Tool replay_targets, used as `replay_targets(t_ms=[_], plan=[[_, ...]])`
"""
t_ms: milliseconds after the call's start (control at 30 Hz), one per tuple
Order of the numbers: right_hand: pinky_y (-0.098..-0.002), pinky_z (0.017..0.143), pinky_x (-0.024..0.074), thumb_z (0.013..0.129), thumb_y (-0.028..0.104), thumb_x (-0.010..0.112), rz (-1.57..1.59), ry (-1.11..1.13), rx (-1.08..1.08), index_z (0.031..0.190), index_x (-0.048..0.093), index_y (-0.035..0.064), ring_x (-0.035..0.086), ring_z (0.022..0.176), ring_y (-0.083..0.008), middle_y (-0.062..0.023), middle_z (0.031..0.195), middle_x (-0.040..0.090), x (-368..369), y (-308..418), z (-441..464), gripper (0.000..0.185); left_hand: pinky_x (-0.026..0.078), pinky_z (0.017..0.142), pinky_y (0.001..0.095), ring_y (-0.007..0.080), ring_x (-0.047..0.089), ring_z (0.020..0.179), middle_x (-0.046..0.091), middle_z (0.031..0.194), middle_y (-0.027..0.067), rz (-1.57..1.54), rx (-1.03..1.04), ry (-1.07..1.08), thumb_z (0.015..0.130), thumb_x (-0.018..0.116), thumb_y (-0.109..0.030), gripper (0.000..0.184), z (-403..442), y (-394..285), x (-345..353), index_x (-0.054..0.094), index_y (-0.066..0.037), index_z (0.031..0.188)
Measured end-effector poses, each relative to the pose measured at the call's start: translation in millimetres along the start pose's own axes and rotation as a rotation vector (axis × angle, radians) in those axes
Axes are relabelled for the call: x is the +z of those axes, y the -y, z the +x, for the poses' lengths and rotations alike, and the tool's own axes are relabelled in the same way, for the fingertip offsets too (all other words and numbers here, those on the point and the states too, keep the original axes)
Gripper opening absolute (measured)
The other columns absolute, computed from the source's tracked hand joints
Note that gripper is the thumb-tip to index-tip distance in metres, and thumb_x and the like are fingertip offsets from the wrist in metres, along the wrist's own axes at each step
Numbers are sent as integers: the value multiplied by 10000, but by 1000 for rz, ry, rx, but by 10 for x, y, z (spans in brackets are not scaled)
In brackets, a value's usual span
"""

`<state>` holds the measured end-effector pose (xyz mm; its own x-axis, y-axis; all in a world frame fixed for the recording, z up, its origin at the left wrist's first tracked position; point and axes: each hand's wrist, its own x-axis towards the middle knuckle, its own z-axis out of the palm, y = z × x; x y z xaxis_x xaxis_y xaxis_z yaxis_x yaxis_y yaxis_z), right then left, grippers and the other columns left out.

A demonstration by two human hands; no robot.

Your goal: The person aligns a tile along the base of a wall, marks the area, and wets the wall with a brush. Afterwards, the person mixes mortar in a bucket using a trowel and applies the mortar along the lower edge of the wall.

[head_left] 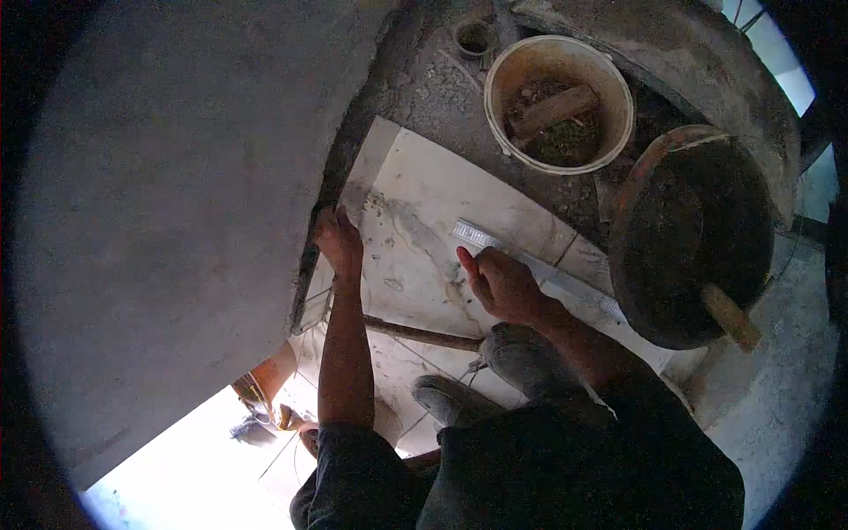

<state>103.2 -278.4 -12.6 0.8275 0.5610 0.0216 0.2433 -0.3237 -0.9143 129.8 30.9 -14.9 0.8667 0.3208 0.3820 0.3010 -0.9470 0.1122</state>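
A large marbled white tile [415, 238] lies in front of me, dusty and stained. At its left edge, beside the grey wall, is my left hand [340, 243]; its fingers are bent into the dark gap, and what they grip is hidden. My right hand [508, 283] is closed above the tile, with a small red tip showing at its thumb side; I cannot make out what it holds. A pale metal bar [579, 290] with a ridged end runs slantwise beneath or just behind that hand; contact is unclear.
A white bucket [496, 132] with rubble inside stands at the back, near a pipe opening [474, 40]. To the right is a dark round tub [698, 238] with a wooden piece [731, 318] at its rim. A stick [424, 334] lies before my shoes [450, 397].
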Motion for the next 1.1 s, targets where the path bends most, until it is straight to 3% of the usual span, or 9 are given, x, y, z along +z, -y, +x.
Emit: replay_targets(t_ms=[200, 267, 333, 467, 633, 967, 1000, 1067, 1100], plan=[[-407, 639, 479, 835, 146, 588, 220, -50, 104, 864, 545, 19, 579, 669, -328, -143, 742, 569, 176, -252, -11, 137, 463, 613, 491, 404, 605, 704, 619, 786, 229, 144, 67, -160, 851, 601, -210, 234, -125, 184, 76, 588, -2, 957], [-376, 642, 485, 831, 141, 607, 278, -133, 90, 859, 547, 16, 592, 669, -291, -123, 736, 583, 37, -153, 65, 141, 470, 559, 479, 376, 613, 652, 634, 772, 205, 240, -41, 130, 834, 619, -235, 220, -140, 251, 40, 620, -51, 954], [-344, 644, 491, 826, 136, 625, 338, -213, 74, 855, 549, 13, 605, 670, -254, -103, 730, 598, -15, -163, 127, 148, 472, 540, 472, 364, 608, 622, 630, 744, 190, 152, 11, 76, 829, 623, -224, 186, -173, 197, -34, 631, -66, 926], [-303, 687, 518, 803, 99, 644, 1071, -442, 473, 879, 564, 33, 628, 743, -194, -90, 837, 629, -127, -54, 263, 129, 467, 509, 442, 332, 593, 564, 615, 687, 158, 14, 236, -156, 819, 631, -199, 140, -35, -255, -397, 649, -76, 882], [-328, 758, 546, 848, 128, 580, 1727, -439, 680, 925, 558, 11, 619, 797, -226, -107, 876, 611, 203, -53, 801, 142, 477, 542, 387, 317, 603, 627, 626, 738, 157, -184, 301, 10, 778, 653, -32, 99, -25, -587, -1498, 631, -12, 872], [-295, 795, 541, 839, 98, 537, 1773, -712, 410, 989, 542, -34, 609, 904, -224, -135, 975, 611, 1234, -400, 2439, 199, 493, 632, 380, 315, 629, 702, 643, 775, 158, -84, 14, 518, 748, 612, 49, 87, -1097, -364, -3546, 621, 5, 823], [-277, 744, 548, 829, 95, 543, 2154, -679, 143, 989, 550, -34, 622, 881, -223, -142, 957, 623, 1771, -761, 2475, 205, 491, 629, 376, 320, 628, 694, 638, 768, 161, -82, -26, 494, 744, 603, 57, 97, -1178, -316, -3612, 619, 6, 825], [-271, 673, 552, 833, 80, 527, 1939, -710, 823, 983, 560, -27, 633, 857, -223, -145, 899, 633, 1148, 68, 2155, 188, 484, 610, 369, 329, 619, 665, 621, 735, 172, -31, -167, 492, 747, 606, 48, 96, -1464, -154, -3791, 613, 8, 834], [-271, 673, 552, 833, 80, 527, 1931, -706, 824, 983, 560, -27, 633, 857, -223, -145, 899, 633, 1168, 37, 2071, 188, 481, 599, 369, 332, 614, 653, 613, 717, 176, 2, -257, 522, 749, 612, 39, 79, -1483, -187, -3856, 613, 13, 824]])
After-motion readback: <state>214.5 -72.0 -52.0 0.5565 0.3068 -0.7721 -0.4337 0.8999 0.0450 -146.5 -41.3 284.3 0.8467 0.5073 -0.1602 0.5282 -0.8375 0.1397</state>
